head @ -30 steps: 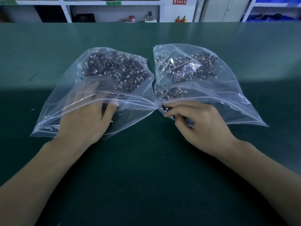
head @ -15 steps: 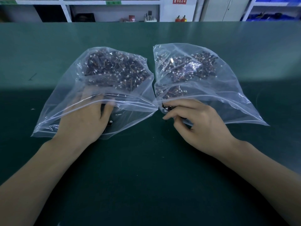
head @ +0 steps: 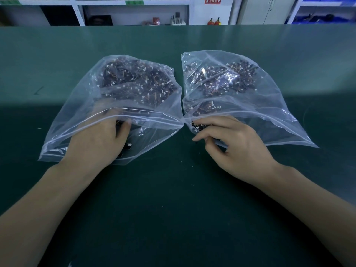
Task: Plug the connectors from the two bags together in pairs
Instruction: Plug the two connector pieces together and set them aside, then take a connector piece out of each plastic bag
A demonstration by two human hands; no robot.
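Two clear zip bags lie side by side on the green table, the left bag (head: 77,116) and the right bag (head: 273,112). Each holds a heap of dark wired connectors with white plugs, one in the left bag (head: 134,81) and one in the right bag (head: 221,81). My left hand (head: 96,145) is inside the left bag's mouth. Its fingers are blurred under the plastic and curl onto a dark connector (head: 119,123) by the thumb. My right hand (head: 237,151) is at the right bag's mouth and pinches a small clump of connectors (head: 198,126). A loose connector (head: 128,147) lies in the left bag beside my palm.
The green table (head: 173,199) stretches wide in front of and behind the bags. Past its far edge stand white shelves (head: 134,12) with small items and a grey cabinet (head: 258,10).
My left hand's fingers have curled back toward the bag mouth from their stretched pose. My right hand has drawn slightly toward me, its fingers closing on connectors at the bag's opening.
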